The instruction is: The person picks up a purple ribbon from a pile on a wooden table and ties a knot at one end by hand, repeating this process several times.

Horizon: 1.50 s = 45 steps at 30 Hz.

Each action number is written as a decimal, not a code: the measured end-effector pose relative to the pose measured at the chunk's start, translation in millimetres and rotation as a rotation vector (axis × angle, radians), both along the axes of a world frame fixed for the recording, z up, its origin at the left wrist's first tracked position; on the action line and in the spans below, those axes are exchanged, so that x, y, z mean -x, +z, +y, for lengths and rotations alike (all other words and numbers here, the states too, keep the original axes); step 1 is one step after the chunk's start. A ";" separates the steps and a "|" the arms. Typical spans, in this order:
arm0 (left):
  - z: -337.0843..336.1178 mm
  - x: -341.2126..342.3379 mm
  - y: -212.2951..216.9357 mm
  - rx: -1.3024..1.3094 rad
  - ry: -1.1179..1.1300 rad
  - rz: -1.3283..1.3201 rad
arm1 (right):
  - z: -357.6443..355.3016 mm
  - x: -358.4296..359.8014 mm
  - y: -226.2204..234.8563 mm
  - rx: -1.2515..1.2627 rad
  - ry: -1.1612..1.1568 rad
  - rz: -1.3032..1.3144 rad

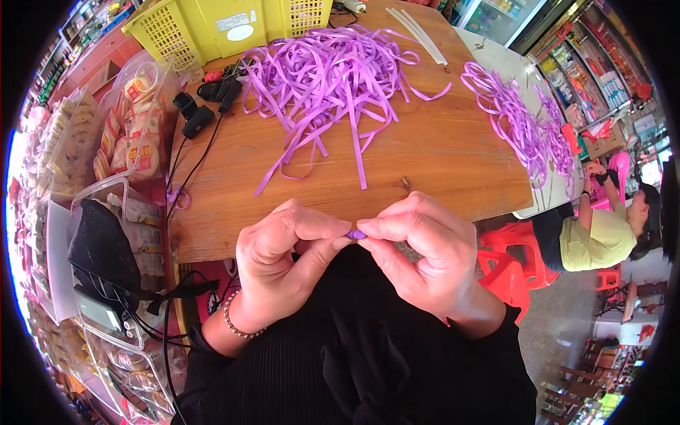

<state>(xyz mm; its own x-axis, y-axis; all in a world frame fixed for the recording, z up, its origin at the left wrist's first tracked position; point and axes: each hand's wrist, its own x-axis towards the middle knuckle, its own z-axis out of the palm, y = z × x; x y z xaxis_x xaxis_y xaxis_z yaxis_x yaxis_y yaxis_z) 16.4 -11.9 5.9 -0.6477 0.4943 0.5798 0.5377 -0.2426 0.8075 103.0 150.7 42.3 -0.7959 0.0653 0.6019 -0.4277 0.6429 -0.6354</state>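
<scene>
Close in front of my body, at the near edge of the wooden table [453,166], both hands meet fingertip to fingertip. My left hand [280,248] is closed in a pinch on one side of a small piece of purple ribbon [355,234]. On its other side, the thumb and forefinger of my right hand [428,248] pinch it too. Only a short bit of the piece shows between the fingers; the rest is covered. Beyond my hands lies a large tangled pile of purple ribbons [333,78], some loose ends trailing toward me.
A yellow plastic crate [202,32] stands at the back left, near black devices [195,117] with cables. Whitish sticks [419,35] lie at the back. More purple ribbon [510,117] rests on a white table at right. Packaged goods line the left; red stools [506,258] and a seated person [595,237] are right.
</scene>
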 end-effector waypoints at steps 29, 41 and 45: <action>0.9 -12.2 5.3 -0.041 -0.084 -0.074 | -9.6 -6.8 -20.8 0.321 0.120 -0.088; -2.4 -7.4 -2.7 -0.126 -0.213 -0.374 | -3.3 -5.3 -21.9 0.291 0.142 -0.057; -2.3 -5.9 -1.5 -0.044 -0.127 -0.103 | -5.4 -4.7 -21.5 0.232 0.104 -0.019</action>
